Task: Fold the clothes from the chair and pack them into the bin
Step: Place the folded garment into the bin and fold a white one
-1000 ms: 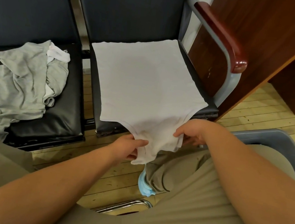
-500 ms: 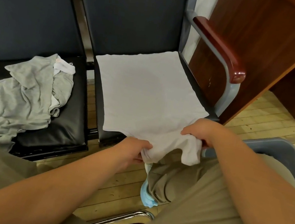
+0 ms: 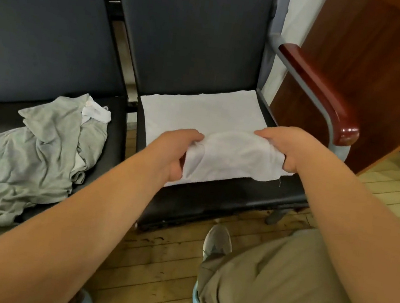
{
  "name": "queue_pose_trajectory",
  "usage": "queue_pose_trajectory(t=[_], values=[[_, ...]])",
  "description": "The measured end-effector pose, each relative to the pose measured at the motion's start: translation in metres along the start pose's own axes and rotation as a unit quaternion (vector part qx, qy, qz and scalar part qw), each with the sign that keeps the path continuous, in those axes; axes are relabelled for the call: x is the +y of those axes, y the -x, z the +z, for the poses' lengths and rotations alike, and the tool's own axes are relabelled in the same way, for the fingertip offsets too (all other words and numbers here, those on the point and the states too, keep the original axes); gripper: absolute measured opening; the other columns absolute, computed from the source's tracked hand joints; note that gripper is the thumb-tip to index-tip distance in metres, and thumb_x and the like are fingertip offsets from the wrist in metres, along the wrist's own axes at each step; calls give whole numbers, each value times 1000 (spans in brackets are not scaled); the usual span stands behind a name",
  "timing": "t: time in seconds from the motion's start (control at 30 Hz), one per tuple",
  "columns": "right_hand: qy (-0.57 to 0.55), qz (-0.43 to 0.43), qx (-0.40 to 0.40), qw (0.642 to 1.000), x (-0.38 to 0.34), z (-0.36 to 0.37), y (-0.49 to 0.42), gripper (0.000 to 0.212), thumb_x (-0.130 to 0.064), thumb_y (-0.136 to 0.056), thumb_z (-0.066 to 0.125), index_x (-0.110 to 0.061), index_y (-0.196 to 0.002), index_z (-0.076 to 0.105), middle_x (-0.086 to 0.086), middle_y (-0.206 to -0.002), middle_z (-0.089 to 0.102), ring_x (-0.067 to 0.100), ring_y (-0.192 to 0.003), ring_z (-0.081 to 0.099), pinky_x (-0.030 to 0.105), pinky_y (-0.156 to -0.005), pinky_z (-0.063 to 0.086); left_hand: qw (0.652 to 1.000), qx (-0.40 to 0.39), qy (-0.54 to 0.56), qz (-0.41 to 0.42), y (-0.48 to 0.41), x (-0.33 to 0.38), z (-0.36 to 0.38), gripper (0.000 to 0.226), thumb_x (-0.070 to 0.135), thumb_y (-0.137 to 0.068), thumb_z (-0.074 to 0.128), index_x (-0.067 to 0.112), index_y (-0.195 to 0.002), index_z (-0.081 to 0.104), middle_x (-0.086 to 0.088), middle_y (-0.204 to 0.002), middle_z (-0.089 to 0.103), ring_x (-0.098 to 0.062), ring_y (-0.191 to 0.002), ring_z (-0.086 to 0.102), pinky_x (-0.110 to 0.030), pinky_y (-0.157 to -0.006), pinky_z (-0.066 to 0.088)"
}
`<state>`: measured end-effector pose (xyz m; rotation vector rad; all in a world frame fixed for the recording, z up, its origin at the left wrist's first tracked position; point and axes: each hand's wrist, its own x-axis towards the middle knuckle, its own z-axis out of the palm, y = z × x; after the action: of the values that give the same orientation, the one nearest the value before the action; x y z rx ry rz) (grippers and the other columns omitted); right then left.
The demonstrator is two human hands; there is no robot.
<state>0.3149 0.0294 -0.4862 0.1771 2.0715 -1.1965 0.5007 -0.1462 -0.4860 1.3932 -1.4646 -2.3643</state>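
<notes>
Garment folding at a row of joined seats, seen from the head view. White garment [image 3: 206, 116] lies spread flat on the black seat of the right-hand chair [image 3: 225, 198], its far edge close to the backrest and its near portion lifted and doubled back over the flat part. Left hand [image 3: 172, 155] grips the left end of the lifted fold, fingers [image 3: 191, 134] curled over the edge of the cloth. Right hand [image 3: 289, 151] grips the right end likewise, its fingers [image 3: 268, 135] curled round the bunched cloth. Both hands hold the fold above the middle of the seat, apart from each other, with the cloth sagging in a shallow arc between them; a loose corner hangs below the right hand, down at the seat. Near strip of the seat shows black in front of the garment. Grey clothes [image 3: 34, 153] sit in a crumpled heap on the left-hand seat [image 3: 115, 144], spilling over its near edge, with a small white piece [image 3: 96, 112] at the heap's far right corner. Armrest [image 3: 318, 91], red-brown wood on a grey metal frame, bounds the right-hand chair on its right; a dark wooden panel [image 3: 386, 62] stands just beyond it. Khaki trousers [image 3: 291, 279] on the person's leg fill the near right, and a grey shoe [image 3: 218, 238] rests on the wooden plank floor [image 3: 157, 261] just near of the chair.
</notes>
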Motion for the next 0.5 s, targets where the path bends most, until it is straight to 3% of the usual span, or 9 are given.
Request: queue_pose_trajectory(t=[0.1, 0.2, 0.3, 0.4, 0.5], values=[[-39, -2, -17, 999, -27, 16, -34, 45, -44, -82, 85, -26, -122, 75, 4, -128, 71, 35, -117, 66, 51, -108, 53, 1000, 12, 16, -12, -28, 27, -4, 22, 16, -94, 72, 9, -115, 75, -10, -103, 80, -29, -89, 78, -41, -74, 65], [-60, -16, -38, 997, -43, 37, -53, 38, -32, -98, 71, -18, -133, 70, 5, -120, 74, 29, -109, 70, 48, -103, 58, 998, 13, 52, -24, -57, 41, -9, 12, 10, -99, 61, 7, -96, 72, -6, -78, 75, -20, -60, 74, -29, -55, 59], [-89, 15, -33, 995, -50, 53, -74, 17, -23, -99, 72, -16, -115, 74, 8, -111, 78, 29, -103, 74, 47, -94, 62, 996, 32, 77, -44, -89, 45, -15, 22, 6, -102, 55, 9, -81, 62, -3, -54, 63, -16, -42, 64, -23, -41, 50], [-69, 14, -55, 996, -60, 63, -92, 15, -19, -102, 70, -14, -115, 73, 11, -112, 77, 30, -103, 74, 46, -80, 64, 986, 48, 135, -81, -116, 47, -24, 19, 0, -99, 58, 5, -86, 70, -5, -64, 70, -18, -53, 71, -27, -49, 59], [-60, 19, -76, 995, -68, 66, -105, 25, -20, -101, 73, -15, -125, 69, 11, -115, 75, 31, -101, 76, 47, -81, 65, 988, 49, 109, -101, -136, 52, -30, 21, 0, -99, 61, 1, -116, 74, -8, -97, 79, -22, -88, 78, -34, -77, 65]])
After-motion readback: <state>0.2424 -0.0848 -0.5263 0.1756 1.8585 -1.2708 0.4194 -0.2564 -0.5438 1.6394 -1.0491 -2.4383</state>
